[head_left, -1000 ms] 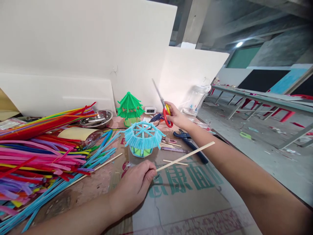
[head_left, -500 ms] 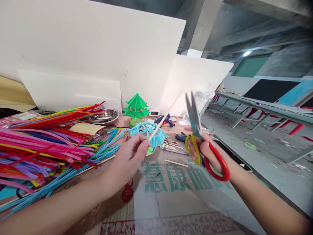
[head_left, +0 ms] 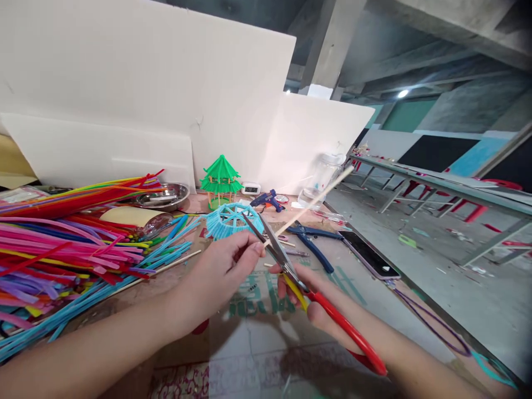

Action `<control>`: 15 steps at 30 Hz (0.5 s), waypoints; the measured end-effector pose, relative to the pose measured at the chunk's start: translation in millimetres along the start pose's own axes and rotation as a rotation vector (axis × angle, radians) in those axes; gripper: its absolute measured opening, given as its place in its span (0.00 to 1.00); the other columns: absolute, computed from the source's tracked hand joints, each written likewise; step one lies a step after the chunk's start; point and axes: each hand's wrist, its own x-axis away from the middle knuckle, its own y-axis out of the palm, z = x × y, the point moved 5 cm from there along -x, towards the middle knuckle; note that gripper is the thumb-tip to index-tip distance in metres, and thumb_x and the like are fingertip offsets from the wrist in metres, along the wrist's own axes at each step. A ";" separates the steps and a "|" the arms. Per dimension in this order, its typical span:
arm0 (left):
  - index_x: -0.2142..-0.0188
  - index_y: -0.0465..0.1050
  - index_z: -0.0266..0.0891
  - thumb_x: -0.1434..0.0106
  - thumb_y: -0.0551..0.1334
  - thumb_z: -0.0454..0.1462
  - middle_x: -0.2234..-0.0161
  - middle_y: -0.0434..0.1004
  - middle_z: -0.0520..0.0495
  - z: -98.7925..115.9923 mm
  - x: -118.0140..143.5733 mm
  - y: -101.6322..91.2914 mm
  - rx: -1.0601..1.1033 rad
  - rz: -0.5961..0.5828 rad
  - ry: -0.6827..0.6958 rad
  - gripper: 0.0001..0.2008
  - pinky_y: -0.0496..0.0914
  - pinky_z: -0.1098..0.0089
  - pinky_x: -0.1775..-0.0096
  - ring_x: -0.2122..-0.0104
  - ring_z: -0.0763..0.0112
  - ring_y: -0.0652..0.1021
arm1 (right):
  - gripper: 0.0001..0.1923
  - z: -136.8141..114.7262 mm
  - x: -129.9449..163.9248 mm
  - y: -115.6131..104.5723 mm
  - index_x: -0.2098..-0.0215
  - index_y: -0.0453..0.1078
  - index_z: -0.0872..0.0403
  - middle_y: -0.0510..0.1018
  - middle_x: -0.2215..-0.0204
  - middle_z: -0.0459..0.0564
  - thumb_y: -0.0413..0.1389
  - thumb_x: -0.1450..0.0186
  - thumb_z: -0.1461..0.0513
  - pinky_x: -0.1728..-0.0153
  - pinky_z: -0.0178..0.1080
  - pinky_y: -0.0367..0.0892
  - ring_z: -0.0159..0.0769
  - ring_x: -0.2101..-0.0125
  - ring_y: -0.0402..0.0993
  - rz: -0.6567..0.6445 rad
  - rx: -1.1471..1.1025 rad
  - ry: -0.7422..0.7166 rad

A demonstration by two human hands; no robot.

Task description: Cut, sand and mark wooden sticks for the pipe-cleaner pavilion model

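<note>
Between the thumb and forefinger of the left hand sits the near end of a thin wooden stick, pinched shut at the very tip so that the rest of it runs up and away to the right, over the table and toward the clear plastic jar. Just beside that pinch, the right hand has its fingers through the red and yellow loops of the scissors, closed around the handles, with the blades parted a little and set across the stick close to the left fingertips (whether steel already touches wood I cannot tell from this angle). The stick looks light, stiff and brittle, likely to snap or splinter rather than bend, and smooth enough to roll between the fingers, so a hold close to the blades seems the steadier one; the long free end would otherwise whip or fly. Behind the hands stands a blue pipe-cleaner roof, soft and easily crushed by the look of it, and further back a green pagoda model. A thick heap of coloured pipe cleaners spreads along the left of the cardboard-covered table, a steel dish behind it. To the right lie blue-handled pliers, a glue gun and a phone near the edge.
</note>
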 end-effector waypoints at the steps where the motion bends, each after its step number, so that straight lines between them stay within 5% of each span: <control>1: 0.71 0.66 0.40 0.30 0.52 0.42 0.77 0.64 0.57 -0.6 0.5 0.0 -0.017 -0.009 -0.011 0.14 0.59 0.72 0.73 0.76 0.74 0.66 | 0.37 1.0 0.4 1.2 0.40 0.65 0.46 0.73 0.61 0.52 0.49 0.38 0.35 0.64 0.39 0.68 0.40 0.65 0.70 -0.007 -0.028 0.010; 8: 0.69 0.71 0.41 0.33 0.57 0.42 0.74 0.71 0.56 0.2 2.3 -5.5 -0.052 -0.028 -0.048 0.11 0.62 0.74 0.72 0.74 0.74 0.69 | 0.38 6.2 3.8 3.6 0.38 0.61 0.51 0.71 0.60 0.53 0.48 0.35 0.37 0.65 0.37 0.65 0.37 0.65 0.67 -0.024 -0.080 0.022; 15: 0.72 0.67 0.40 0.32 0.55 0.44 0.79 0.62 0.59 -3.2 1.8 -2.7 0.005 -0.081 -0.080 0.15 0.56 0.74 0.77 0.78 0.77 0.63 | 0.39 6.8 3.3 6.8 0.38 0.62 0.51 0.71 0.61 0.52 0.51 0.38 0.36 0.64 0.37 0.65 0.37 0.64 0.67 -0.011 -0.128 0.044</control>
